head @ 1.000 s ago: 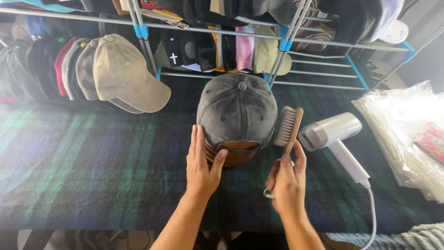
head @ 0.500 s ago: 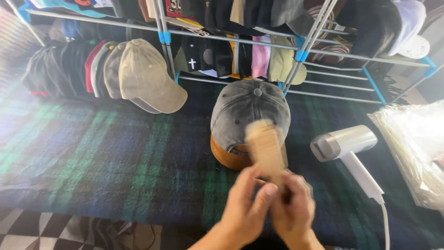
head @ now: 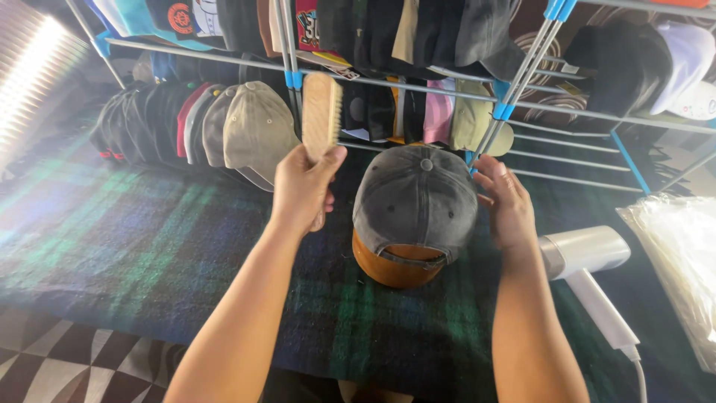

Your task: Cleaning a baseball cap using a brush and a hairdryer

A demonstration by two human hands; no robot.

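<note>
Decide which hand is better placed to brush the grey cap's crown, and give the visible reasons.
Probably the left. The left hand already grips the wooden brush, raised just beside the grey cap. The right hand holds no tool; its fingers rest against the cap's right side, as if steadying it.

Looked like a cap shop or stockroom with a cleaning station. Shown by a metal rack (head: 522, 112) crowded with caps (head: 246, 127) along the far edge of a plaid-covered table (head: 112, 246), plus a white handheld steamer (head: 589, 276) and clear plastic bags (head: 679, 261) at the right edge.
</note>
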